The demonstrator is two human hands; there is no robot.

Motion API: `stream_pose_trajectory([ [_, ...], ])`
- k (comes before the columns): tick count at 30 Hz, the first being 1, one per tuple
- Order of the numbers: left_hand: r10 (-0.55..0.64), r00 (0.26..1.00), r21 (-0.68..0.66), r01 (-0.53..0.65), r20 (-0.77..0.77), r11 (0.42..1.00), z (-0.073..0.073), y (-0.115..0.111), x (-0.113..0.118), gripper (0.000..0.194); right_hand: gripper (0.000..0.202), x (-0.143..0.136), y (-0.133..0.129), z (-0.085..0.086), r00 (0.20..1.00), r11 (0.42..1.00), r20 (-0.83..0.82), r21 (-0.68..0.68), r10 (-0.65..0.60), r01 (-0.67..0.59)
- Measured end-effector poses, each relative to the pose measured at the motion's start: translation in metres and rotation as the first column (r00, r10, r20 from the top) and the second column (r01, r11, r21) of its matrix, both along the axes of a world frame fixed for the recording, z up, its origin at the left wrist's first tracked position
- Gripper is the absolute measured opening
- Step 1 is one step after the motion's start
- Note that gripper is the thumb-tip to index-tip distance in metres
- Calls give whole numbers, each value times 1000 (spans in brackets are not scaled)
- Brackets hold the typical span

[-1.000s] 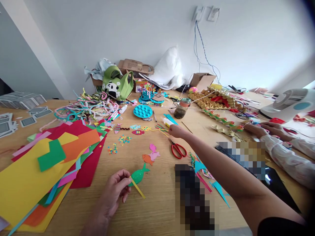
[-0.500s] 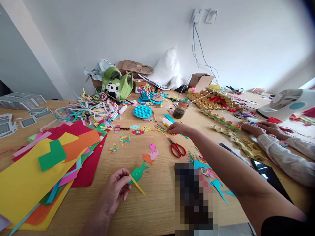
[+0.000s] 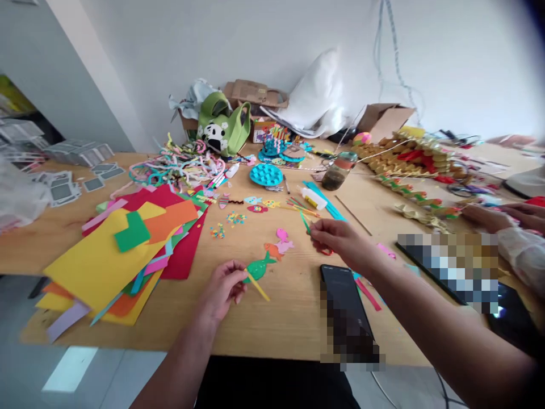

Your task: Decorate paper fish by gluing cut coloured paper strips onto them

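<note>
My left hand (image 3: 223, 287) pinches a green paper fish (image 3: 258, 270) by its head end, low over the near side of the table. A thin yellow strip (image 3: 259, 288) lies across the fish at my fingertips and sticks out toward me. Between the thumb and fingers of my right hand (image 3: 336, 238) is a narrow green paper strip (image 3: 304, 220). Behind it several thin coloured strips (image 3: 296, 206) lie in a small bunch. An orange fish (image 3: 271, 250), a light pink fish (image 3: 284, 246) and a bright pink fish (image 3: 281, 233) sit beyond the green one. My right hand mostly hides the red-handled scissors.
Coloured sheets (image 3: 93, 258) are piled on the left. A phone (image 3: 347, 301) lies between my forearms. A glue bottle (image 3: 314, 198), a blue disc (image 3: 266, 175) and a jar (image 3: 339, 170) stand farther back. Another person's hands (image 3: 489, 217) rest at the right.
My right hand has drawn back toward me from the strips with a green strip in its fingers. My left hand still holds the fish and yellow strip. The view has shifted.
</note>
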State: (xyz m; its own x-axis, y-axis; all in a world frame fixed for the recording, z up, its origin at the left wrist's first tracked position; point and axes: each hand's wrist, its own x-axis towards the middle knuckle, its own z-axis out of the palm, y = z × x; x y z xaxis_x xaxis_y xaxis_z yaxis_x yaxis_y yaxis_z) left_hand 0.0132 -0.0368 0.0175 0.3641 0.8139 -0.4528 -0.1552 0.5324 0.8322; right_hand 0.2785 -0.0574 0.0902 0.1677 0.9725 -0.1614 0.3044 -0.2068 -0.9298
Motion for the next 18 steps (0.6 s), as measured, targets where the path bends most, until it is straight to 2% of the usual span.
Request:
stream_pose_trajectory([
  [3, -13, 1000, 12, 13, 2, 1000, 0, -1, 0, 28, 22, -44, -48, -10, 997, 998, -42, 12, 58, -57],
  [6, -31, 1000, 25, 31, -1, 999, 0, -4, -1, 29, 23, -85, -75, -27, 995, 999, -89, 19, 43, -42],
  [11, -51, 999, 35, 51, -1, 998, 2, -12, -5, 29, 26, -119, -78, -53, 994, 997, -98, 59, -52, 58],
  [14, -31, 999, 42, 31, 6, 999, 4, -17, -11, 29, 27, -125, -78, -57, 994, 992, -80, 96, -79, 87],
  [18, -11, 1000, 43, 11, 2, 999, 7, -23, -14, 28, 26, -129, -79, -59, 995, 990, -80, 125, -54, 64],
])
